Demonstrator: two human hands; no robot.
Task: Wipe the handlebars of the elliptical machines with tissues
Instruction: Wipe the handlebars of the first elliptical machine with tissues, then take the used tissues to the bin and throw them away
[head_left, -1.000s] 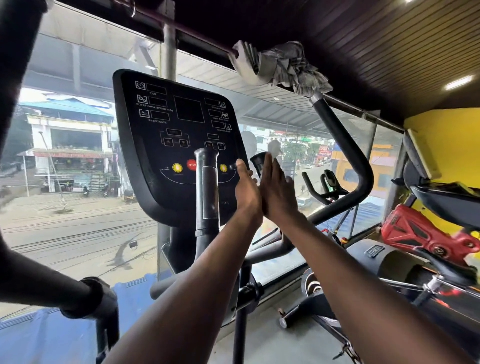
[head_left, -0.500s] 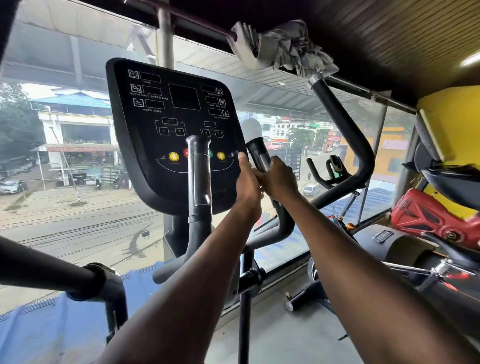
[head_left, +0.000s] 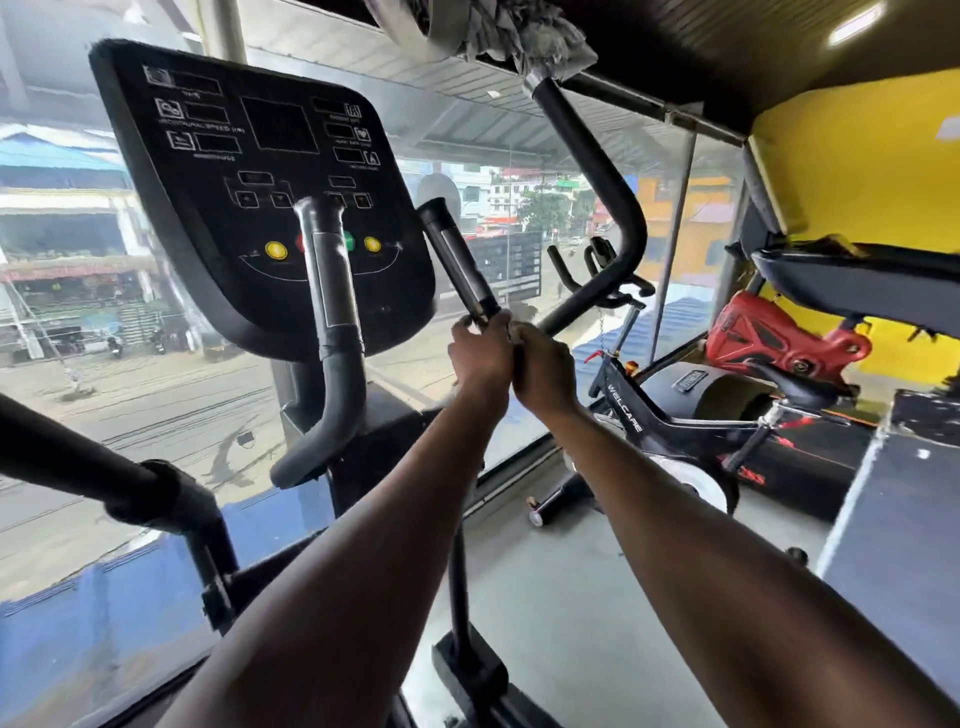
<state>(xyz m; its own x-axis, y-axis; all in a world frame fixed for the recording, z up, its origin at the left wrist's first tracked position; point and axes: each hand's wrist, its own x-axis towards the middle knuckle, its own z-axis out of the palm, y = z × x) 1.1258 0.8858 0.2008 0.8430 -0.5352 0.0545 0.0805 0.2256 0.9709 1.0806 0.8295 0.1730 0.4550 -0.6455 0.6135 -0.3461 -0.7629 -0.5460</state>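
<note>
Gym floor facing a glass wall, street outside. Spin bike (head_left: 675, 415) standing right of the fingers is reading "WELCARE" on its frame. Console (head_left: 260, 171) labels are blurring, unreadable. Left hand (head_left: 480, 358) and right hand (head_left: 543, 366) are both curling fingers around the inner handlebar (head_left: 460, 265), gripping just below its bare upper length. Tissue not discernible. Crumpled cloth (head_left: 498, 31) is hanging above.

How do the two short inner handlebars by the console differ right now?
The right inner handlebar leans up to the left, beside the console; the left inner handlebar stands upright before it. Both the left hand and right hand grip the right one; the left one is untouched. Both are dark with a shiny grip band.
</note>
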